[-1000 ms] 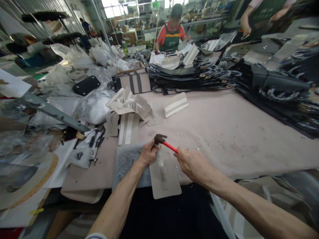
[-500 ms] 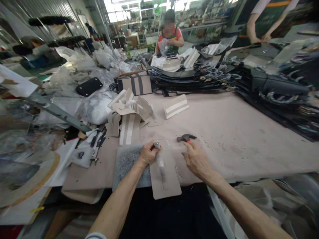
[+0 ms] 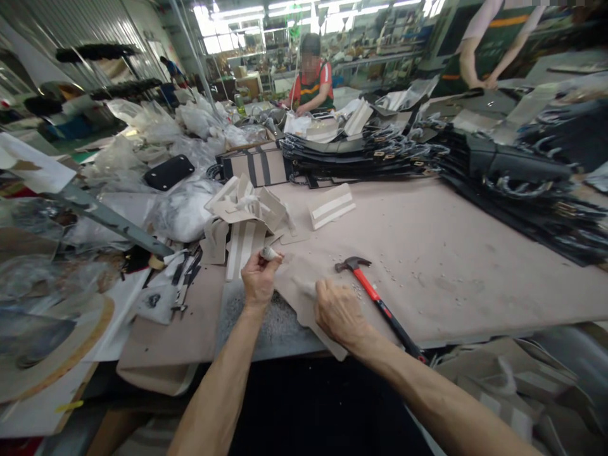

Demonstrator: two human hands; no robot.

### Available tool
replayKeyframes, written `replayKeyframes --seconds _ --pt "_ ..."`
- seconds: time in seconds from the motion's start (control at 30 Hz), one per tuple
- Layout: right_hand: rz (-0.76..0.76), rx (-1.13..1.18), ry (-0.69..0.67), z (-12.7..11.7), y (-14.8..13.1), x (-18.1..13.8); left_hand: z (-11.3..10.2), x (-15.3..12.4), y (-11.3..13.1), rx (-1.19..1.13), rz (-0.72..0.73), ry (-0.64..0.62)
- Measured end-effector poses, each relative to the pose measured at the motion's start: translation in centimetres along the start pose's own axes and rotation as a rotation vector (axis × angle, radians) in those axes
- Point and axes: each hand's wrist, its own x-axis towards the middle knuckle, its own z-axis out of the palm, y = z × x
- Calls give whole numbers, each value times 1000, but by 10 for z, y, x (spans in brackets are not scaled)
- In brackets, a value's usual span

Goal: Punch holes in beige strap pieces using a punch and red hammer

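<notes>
My left hand (image 3: 259,278) is closed around a short metal punch (image 3: 269,253), its round grey end pointing up. A beige panel (image 3: 304,308) lies askew between my hands, partly over a grey pad (image 3: 292,335) with a dark, pitted surface. My right hand (image 3: 339,311) has its fingers curled onto the panel's right side, pinching it. A pale strip by those fingers is blurred. To the right, a claw hammer (image 3: 368,285) with a red and black handle rests on the table, touched by neither hand.
Beige pieces with white strips (image 3: 247,209) are heaped beyond my left hand, and another striped piece (image 3: 331,206) lies farther back. Stacked black bag parts (image 3: 361,149) line the far edge. Small bits (image 3: 392,272) dot the table. Two co-workers stand or sit beyond.
My right hand has let go of the hammer and moved left onto the panel. The panel has turned askew. My left hand has shifted left with the punch.
</notes>
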Motion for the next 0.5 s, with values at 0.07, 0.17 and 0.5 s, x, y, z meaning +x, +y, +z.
replayKeyframes --seconds 0.07,0.17,0.5 --pt "89 88 -45 -1 0 -1 3 -1 6 -22 4 -51" --pt "178 260 -92 10 -6 -3 10 -9 -7 -16 -68 -152" --pt "172 608 -56 38 -18 -15 16 -26 -70 1 -215 -330"
